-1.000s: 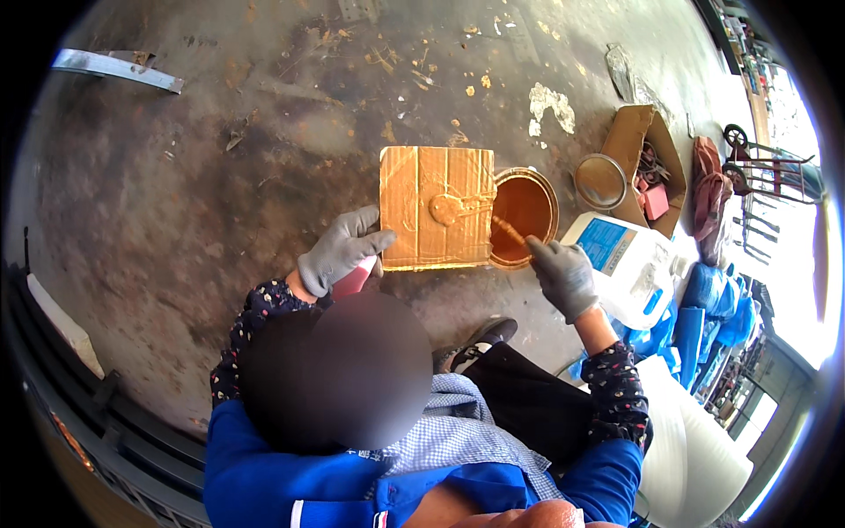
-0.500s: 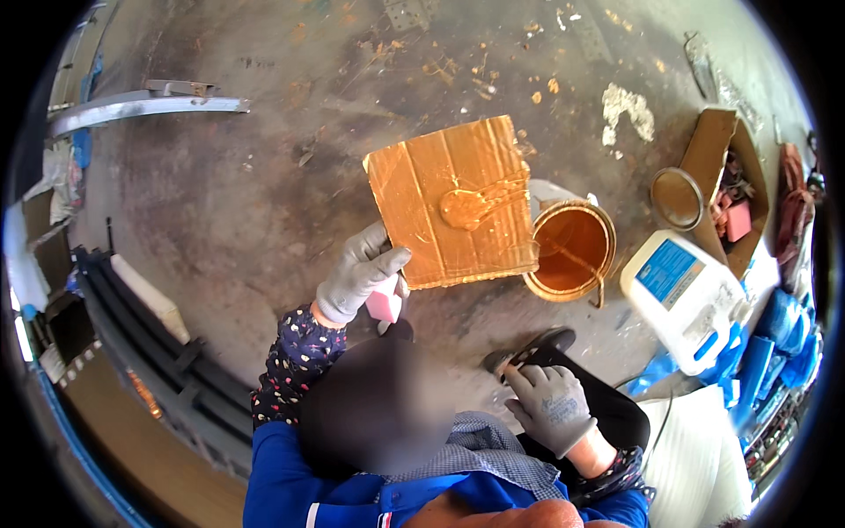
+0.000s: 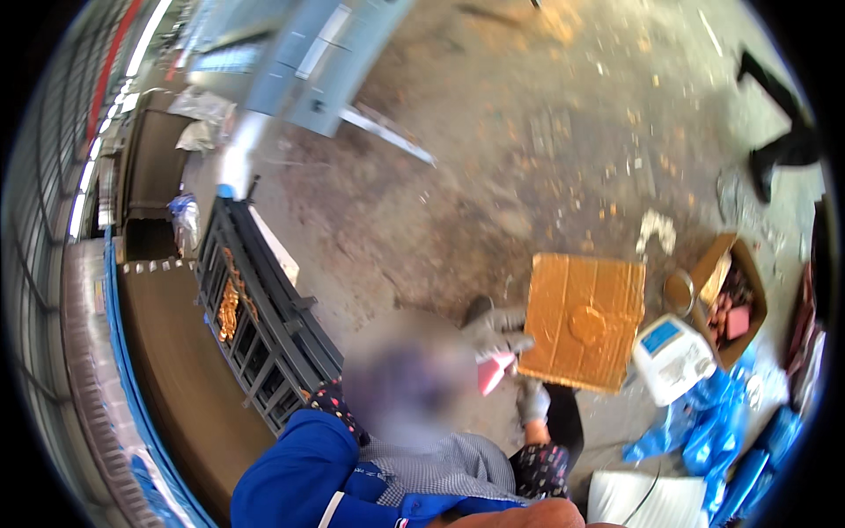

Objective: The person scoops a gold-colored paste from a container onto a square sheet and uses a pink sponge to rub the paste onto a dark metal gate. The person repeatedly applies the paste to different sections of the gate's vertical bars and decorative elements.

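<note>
Fingers (image 3: 516,341) of left hand (image 3: 487,333) pinch board (image 3: 563,290) at lower left edge; pink block (image 3: 495,373) just below them. Right hand (image 3: 533,403) near board's lower edge; blur hides whether its fingers grip anything. Board is held up over floor (image 3: 396,238), left of jug (image 3: 673,361). Probably light, cardboard-stiff, apt to fold along its creases. Gold coat (image 3: 607,365) looks slick, perhaps wet; best hold seems the outer edges, clear of the raised patch (image 3: 588,324).
</note>
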Demonstrator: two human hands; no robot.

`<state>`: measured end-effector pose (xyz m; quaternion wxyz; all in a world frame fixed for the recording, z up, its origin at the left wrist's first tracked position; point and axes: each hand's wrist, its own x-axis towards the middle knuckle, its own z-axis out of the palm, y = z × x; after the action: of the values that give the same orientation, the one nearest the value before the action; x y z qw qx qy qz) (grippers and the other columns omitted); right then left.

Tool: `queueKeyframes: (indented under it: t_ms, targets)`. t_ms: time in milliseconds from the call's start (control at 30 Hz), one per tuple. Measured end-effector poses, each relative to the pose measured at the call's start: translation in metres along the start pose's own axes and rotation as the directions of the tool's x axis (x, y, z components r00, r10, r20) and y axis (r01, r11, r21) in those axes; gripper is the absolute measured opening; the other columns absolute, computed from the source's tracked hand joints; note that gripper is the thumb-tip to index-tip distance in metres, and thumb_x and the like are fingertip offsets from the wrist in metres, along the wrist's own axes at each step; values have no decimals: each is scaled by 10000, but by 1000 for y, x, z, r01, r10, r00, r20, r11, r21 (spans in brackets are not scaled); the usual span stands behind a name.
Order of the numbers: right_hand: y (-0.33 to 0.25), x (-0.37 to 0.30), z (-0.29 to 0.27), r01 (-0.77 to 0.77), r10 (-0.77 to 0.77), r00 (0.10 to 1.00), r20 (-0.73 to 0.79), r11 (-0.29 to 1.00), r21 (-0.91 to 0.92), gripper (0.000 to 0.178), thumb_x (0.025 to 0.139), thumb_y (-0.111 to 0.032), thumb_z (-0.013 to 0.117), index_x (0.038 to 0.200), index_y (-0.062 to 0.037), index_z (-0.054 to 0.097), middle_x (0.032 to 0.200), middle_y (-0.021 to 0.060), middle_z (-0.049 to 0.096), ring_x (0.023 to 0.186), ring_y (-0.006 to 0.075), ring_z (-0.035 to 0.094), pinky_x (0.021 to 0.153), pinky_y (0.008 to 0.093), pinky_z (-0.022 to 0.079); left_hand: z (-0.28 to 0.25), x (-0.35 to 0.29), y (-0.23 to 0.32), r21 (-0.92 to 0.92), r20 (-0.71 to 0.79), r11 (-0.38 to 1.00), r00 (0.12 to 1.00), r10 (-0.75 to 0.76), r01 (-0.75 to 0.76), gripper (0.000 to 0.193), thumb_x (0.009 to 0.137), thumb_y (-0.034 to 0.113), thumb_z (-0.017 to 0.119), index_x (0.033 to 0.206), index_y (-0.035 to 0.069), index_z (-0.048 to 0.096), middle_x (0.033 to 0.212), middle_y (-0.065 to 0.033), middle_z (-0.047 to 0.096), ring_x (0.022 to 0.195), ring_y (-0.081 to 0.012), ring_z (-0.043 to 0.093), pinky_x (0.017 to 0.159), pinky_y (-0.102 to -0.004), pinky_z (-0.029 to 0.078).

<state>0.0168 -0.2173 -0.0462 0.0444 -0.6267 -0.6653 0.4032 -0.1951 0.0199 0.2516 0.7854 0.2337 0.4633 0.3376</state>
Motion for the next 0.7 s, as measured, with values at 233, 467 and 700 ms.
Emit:
queueKeyframes:
  t_ms: [233, 467, 700]
  targets:
    - [-222, -116, -217, -189, -30, 978, 208, 309, 932, 559, 945, -207, 715, 1389, 31, 472, 1217, 147, 608, 1079, 239, 630, 952, 364, 515, 24, -105, 37, -187, 190, 982, 981, 27, 9, 491, 957, 259, 691, 1396, 90, 551, 969, -19, 723, 615, -108, 634, 562, -249, 506]
    - [-362, -149, -335, -101, -383, 898, 215, 297, 950, 762, 918, -273, 759, 1459, 50, 331, 1427, 191, 485, 1293, 284, 524, 1089, 424, 426, 58, -223, 105, -143, -38, 987, 997, 74, -79, 391, 963, 287, 684, 1292, 90, 609, 878, -41, 704, 616, -132, 639, 555, -276, 509]
    - [-410, -158, -321, 61, -535, 776, 332, 589, 806, 422, 961, -180, 704, 1297, 15, 540, 1147, 64, 650, 1051, 143, 613, 937, 315, 498, 55, -299, 88, -237, -424, 936, 894, 141, -260, 297, 934, 318, 710, 911, 22, 693, 666, -107, 687, 555, -171, 649, 510, -301, 506]
